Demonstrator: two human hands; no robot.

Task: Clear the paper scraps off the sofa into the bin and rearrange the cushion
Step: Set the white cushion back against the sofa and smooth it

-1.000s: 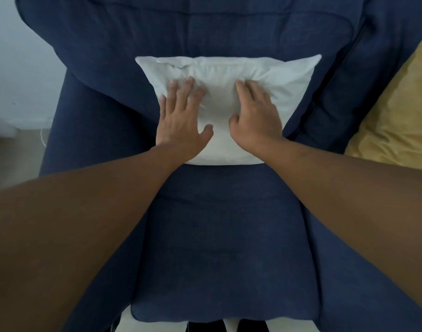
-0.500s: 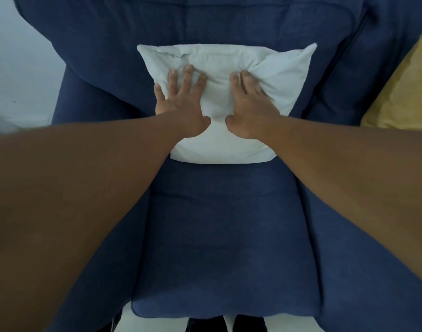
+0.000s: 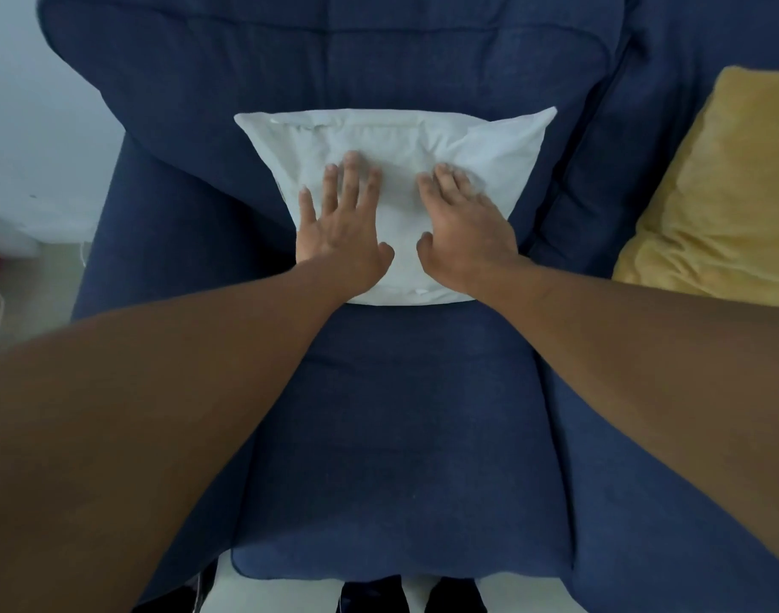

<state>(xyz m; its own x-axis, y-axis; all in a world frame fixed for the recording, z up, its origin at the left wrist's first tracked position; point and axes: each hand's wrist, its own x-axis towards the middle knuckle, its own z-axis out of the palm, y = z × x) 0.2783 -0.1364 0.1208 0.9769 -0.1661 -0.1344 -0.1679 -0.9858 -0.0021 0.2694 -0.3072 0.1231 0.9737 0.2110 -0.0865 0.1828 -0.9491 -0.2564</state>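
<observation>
Slid back down the white cushion (image 3: 401, 170) since half a second ago: left hand (image 3: 341, 241) and right hand (image 3: 465, 232) flat, fingers spread, gripping nothing. Propped against blue sofa (image 3: 401, 435) backrest; lower corners hidden under wrists. Yellow cushion (image 3: 715, 192) cut off right.

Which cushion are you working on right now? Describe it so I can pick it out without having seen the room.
Find the dark blue sofa filling the view; the white cushion leans against its backrest at the rear of the middle seat. The left hand and right hand lie flat on it, fingers spread. The only other cushion, the yellow cushion, sits untouched to its right.
</observation>
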